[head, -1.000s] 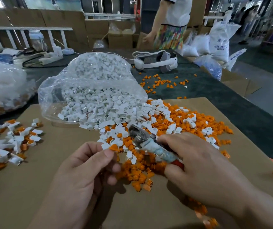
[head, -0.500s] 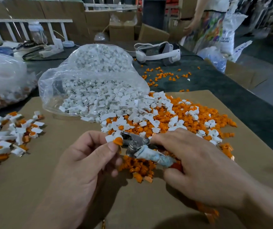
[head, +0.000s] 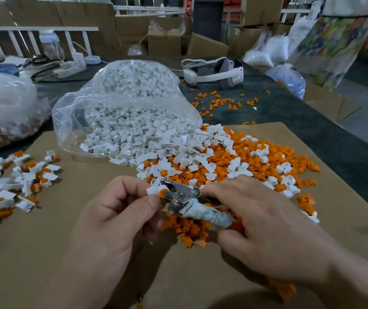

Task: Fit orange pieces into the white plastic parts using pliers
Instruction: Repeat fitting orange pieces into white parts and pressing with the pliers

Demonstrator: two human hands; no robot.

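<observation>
White headset (head: 214, 71) on the dark table (head: 312, 130) ahead of me, power strip (head: 69, 69) far left. Cardboard boxes (head: 165, 41) behind; someone in a floral skirt (head: 334, 45) far right.

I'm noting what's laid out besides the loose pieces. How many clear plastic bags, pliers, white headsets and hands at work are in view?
Clear plastic bags: 2 (one of white parts, one at the left edge)
Pliers: 1
White headset: 1
Hands at work: 2 (left hand, right hand)
Total: 6
</observation>
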